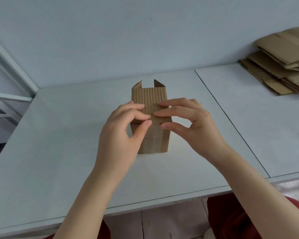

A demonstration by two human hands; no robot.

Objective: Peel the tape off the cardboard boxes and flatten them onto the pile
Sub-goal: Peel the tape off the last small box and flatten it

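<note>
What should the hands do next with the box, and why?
Probably peel the tape up and away. The left hand pinches at it on the near top edge of the box, the right hand grips that edge, and tape lies stuck down the front, so it can't join the pile yet.

- No txt, labels, brands or nos. legible anywhere.
- Box (pixel 149 99): plain brown cardboard, no print to read.
- Pile (pixel 281 66): plain too, nothing legible.
</note>
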